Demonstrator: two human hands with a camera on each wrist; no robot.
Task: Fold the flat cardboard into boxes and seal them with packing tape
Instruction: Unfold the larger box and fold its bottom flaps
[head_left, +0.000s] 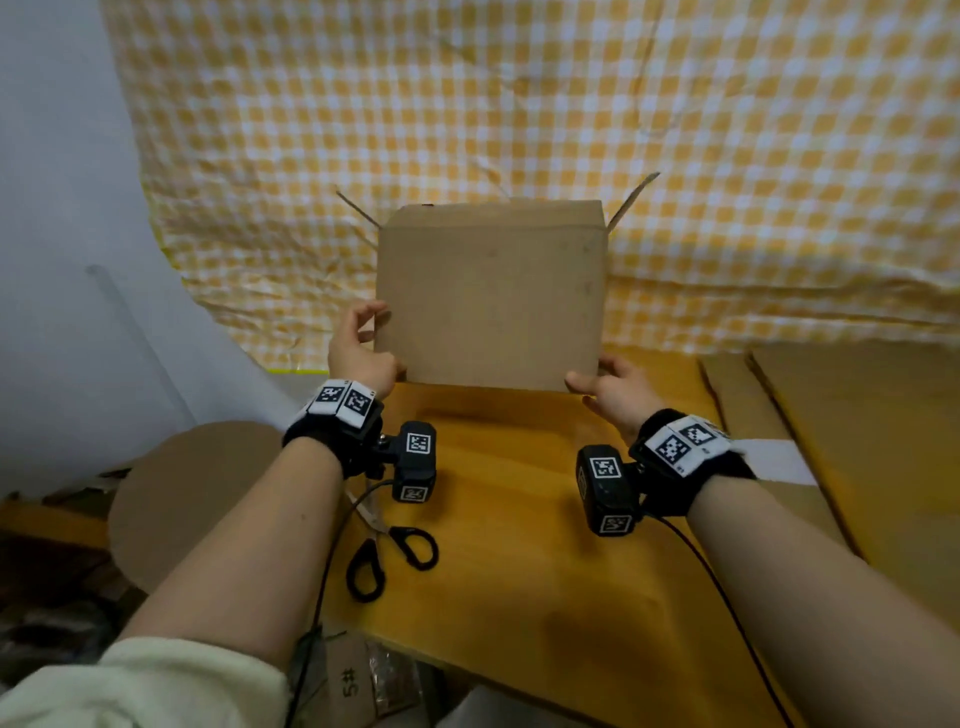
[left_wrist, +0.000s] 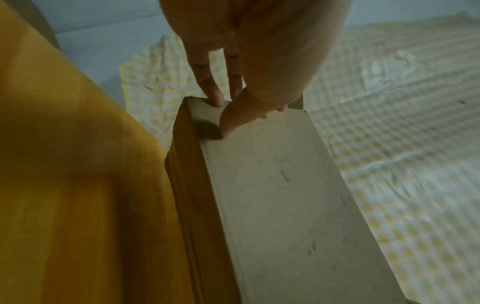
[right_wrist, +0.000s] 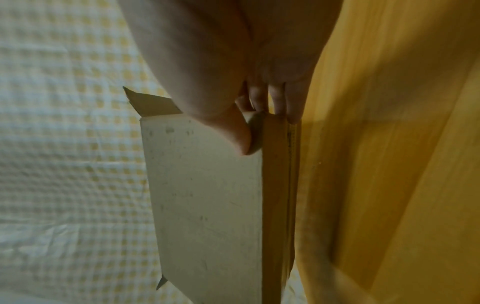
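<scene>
A person's two bare forearms reach forward over a yellow wooden desk (head_left: 519, 545). Between the hands is a brown cardboard box (head_left: 491, 296), held up above the far edge of the desk with one broad plain side facing the viewer. Two flaps stick out from its far end, one at the upper left and one at the upper right.

The left hand (head_left: 363, 351) grips the box at its lower left corner. In the left wrist view the thumb lies on the broad side and the fingers (left_wrist: 211, 90) curl round the edge onto the adjoining side. The right hand (head_left: 613, 389) grips the lower right corner the same way, thumb on the broad side and fingers (right_wrist: 279, 100) wrapped round the edge. Both hands are clamped on the cardboard.

A pair of black-handled scissors (head_left: 392, 553) lies near the desk's left edge, below the left wrist. Flat sheets of cardboard (head_left: 841, 426) lie stacked at the desk's right edge. Each wrist carries a black band with a small camera and black-and-white square markers. A yellow and white checked cloth (head_left: 519, 104) hangs behind the desk.
</scene>
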